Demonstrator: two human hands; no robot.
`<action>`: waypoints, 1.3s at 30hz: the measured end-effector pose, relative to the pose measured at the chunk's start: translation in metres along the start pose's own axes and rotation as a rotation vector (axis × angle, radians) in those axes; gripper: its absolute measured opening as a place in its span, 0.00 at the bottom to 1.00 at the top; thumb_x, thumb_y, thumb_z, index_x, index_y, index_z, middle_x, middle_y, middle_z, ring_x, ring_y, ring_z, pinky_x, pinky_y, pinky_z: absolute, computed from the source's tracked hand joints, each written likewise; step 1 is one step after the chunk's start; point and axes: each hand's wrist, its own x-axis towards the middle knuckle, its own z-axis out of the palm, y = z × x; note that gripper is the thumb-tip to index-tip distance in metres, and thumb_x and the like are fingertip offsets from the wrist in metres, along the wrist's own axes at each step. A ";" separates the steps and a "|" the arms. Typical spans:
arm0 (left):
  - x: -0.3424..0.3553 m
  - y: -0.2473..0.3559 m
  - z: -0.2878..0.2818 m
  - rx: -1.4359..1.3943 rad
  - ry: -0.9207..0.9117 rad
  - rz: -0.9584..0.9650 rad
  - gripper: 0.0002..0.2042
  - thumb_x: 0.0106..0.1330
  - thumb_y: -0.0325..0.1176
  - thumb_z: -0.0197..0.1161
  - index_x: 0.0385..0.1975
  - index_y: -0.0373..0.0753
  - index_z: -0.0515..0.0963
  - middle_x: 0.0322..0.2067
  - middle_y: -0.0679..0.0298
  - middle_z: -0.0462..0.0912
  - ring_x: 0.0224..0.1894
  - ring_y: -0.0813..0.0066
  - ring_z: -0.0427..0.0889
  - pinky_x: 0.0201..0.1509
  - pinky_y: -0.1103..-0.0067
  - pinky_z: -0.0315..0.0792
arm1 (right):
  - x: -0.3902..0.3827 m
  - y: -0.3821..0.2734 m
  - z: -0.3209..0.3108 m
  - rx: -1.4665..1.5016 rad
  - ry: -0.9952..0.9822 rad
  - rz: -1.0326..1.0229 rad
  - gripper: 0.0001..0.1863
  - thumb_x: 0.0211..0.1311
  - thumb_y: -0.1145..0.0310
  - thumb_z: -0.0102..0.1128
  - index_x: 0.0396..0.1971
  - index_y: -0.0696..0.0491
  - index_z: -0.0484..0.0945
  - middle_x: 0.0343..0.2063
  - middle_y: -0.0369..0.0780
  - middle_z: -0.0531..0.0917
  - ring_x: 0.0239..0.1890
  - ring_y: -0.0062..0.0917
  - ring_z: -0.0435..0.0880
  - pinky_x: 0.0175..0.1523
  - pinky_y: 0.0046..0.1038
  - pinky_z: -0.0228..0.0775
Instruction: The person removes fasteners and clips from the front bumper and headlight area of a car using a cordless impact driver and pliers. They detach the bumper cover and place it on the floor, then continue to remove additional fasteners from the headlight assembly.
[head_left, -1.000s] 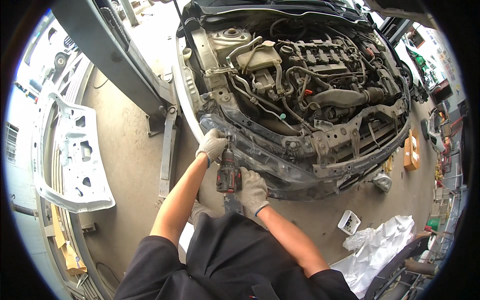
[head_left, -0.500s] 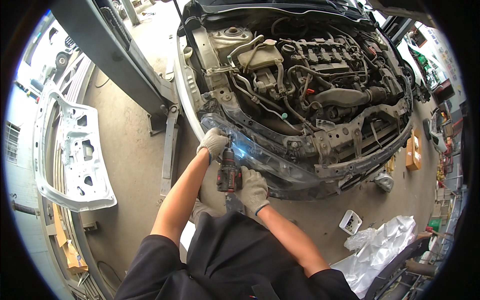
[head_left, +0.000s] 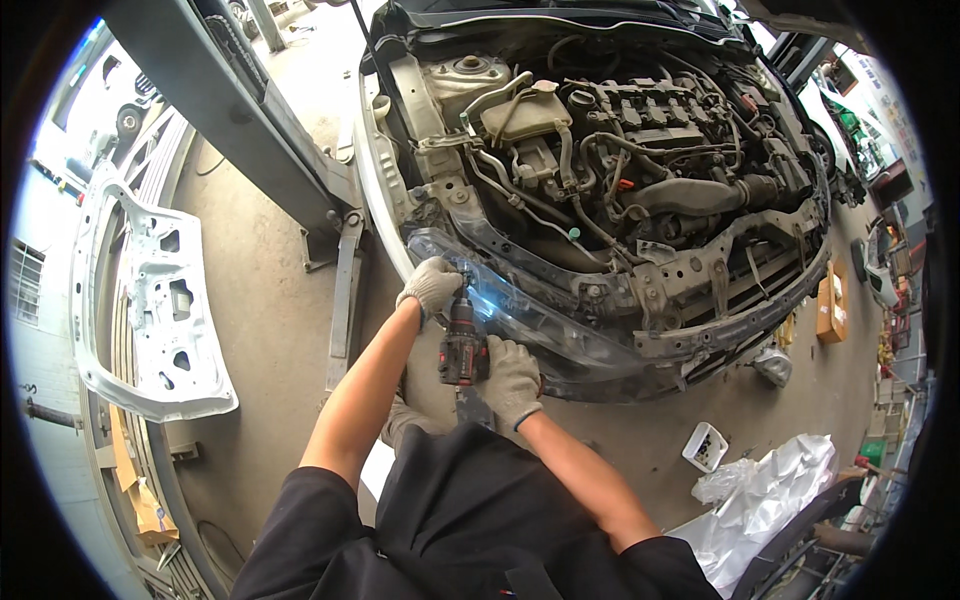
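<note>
My right hand (head_left: 513, 380), in a knit glove, grips a black and red cordless drill (head_left: 462, 345) that points away from me toward the car's front corner. My gloved left hand (head_left: 435, 285) is closed by the drill's tip, its fingertips at the bit; what they pinch is too small to make out. A blue-white light glows beside the tip on a translucent dark plastic part (head_left: 545, 350) along the corner, below the open engine bay (head_left: 640, 150).
A lift post (head_left: 230, 120) stands left of the car, a white body panel (head_left: 160, 310) beyond it. At right are a cardboard box (head_left: 831, 310), a lamp unit (head_left: 772, 365), a white tray (head_left: 704, 447) and crumpled white sheeting (head_left: 760, 500).
The blue-white light by the drill tip, absent a second ago, now shows. The view has shifted slightly; both hands keep their grip and place at the corner.
</note>
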 end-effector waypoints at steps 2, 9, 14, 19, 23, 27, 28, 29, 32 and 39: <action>0.000 -0.004 0.001 -0.015 -0.002 0.011 0.15 0.59 0.36 0.65 0.41 0.32 0.83 0.29 0.60 0.84 0.27 0.71 0.80 0.30 0.73 0.75 | 0.001 0.000 -0.001 -0.001 -0.013 0.008 0.27 0.53 0.58 0.70 0.52 0.52 0.74 0.41 0.46 0.81 0.47 0.45 0.81 0.51 0.46 0.74; -0.014 0.005 0.000 -0.088 -0.014 0.004 0.15 0.60 0.36 0.65 0.42 0.32 0.82 0.33 0.58 0.85 0.36 0.68 0.83 0.43 0.72 0.76 | 0.001 -0.001 -0.006 -0.018 -0.051 0.015 0.31 0.53 0.57 0.70 0.55 0.52 0.73 0.44 0.46 0.81 0.49 0.44 0.80 0.54 0.46 0.73; -0.028 0.019 -0.002 -0.037 0.021 -0.028 0.15 0.63 0.37 0.64 0.45 0.34 0.81 0.36 0.55 0.85 0.40 0.64 0.84 0.47 0.71 0.76 | 0.000 -0.002 -0.006 -0.066 -0.089 0.034 0.33 0.53 0.56 0.70 0.58 0.52 0.72 0.46 0.45 0.81 0.51 0.42 0.80 0.55 0.45 0.72; -0.020 0.013 -0.002 0.117 0.024 0.041 0.16 0.64 0.39 0.62 0.46 0.35 0.81 0.38 0.53 0.85 0.41 0.62 0.84 0.46 0.69 0.76 | 0.000 0.000 0.003 -0.037 -0.102 0.046 0.35 0.54 0.57 0.68 0.62 0.50 0.70 0.47 0.43 0.80 0.52 0.41 0.79 0.55 0.44 0.72; -0.018 -0.010 -0.002 0.008 0.051 0.143 0.17 0.66 0.40 0.60 0.47 0.34 0.81 0.35 0.55 0.84 0.35 0.66 0.83 0.38 0.71 0.77 | 0.001 0.001 0.011 -0.055 -0.106 0.048 0.39 0.54 0.55 0.69 0.65 0.51 0.67 0.47 0.44 0.80 0.51 0.41 0.80 0.55 0.44 0.72; -0.038 -0.033 0.003 -0.142 0.080 0.094 0.17 0.66 0.41 0.60 0.45 0.33 0.82 0.29 0.60 0.83 0.27 0.74 0.81 0.30 0.75 0.75 | 0.000 0.001 0.010 -0.065 -0.081 0.033 0.40 0.54 0.55 0.69 0.66 0.53 0.66 0.47 0.44 0.80 0.51 0.41 0.80 0.55 0.43 0.73; -0.041 -0.034 0.004 -0.176 0.083 0.073 0.17 0.66 0.41 0.60 0.45 0.33 0.83 0.28 0.61 0.82 0.25 0.75 0.80 0.29 0.76 0.75 | 0.000 0.000 0.009 -0.069 -0.105 0.037 0.40 0.54 0.55 0.69 0.66 0.53 0.65 0.47 0.44 0.80 0.50 0.41 0.80 0.55 0.43 0.73; -0.044 -0.034 0.005 -0.211 0.072 0.027 0.16 0.66 0.40 0.61 0.44 0.33 0.83 0.27 0.64 0.82 0.24 0.78 0.79 0.27 0.76 0.74 | 0.000 0.000 0.007 -0.066 -0.107 0.035 0.40 0.54 0.55 0.69 0.66 0.53 0.65 0.47 0.44 0.81 0.50 0.41 0.80 0.55 0.42 0.73; -0.042 -0.025 0.006 -0.225 0.093 0.059 0.16 0.64 0.38 0.63 0.45 0.34 0.83 0.33 0.53 0.86 0.37 0.62 0.86 0.47 0.70 0.77 | -0.001 0.000 0.005 -0.068 -0.118 0.023 0.40 0.54 0.56 0.69 0.65 0.55 0.65 0.46 0.45 0.82 0.49 0.41 0.82 0.55 0.42 0.74; -0.026 -0.028 0.003 0.210 0.172 0.428 0.16 0.66 0.36 0.68 0.53 0.44 0.81 0.39 0.53 0.89 0.42 0.56 0.88 0.48 0.67 0.79 | 0.000 -0.009 0.014 0.100 -0.104 0.119 0.40 0.47 0.56 0.75 0.60 0.54 0.69 0.45 0.49 0.83 0.50 0.46 0.82 0.56 0.44 0.73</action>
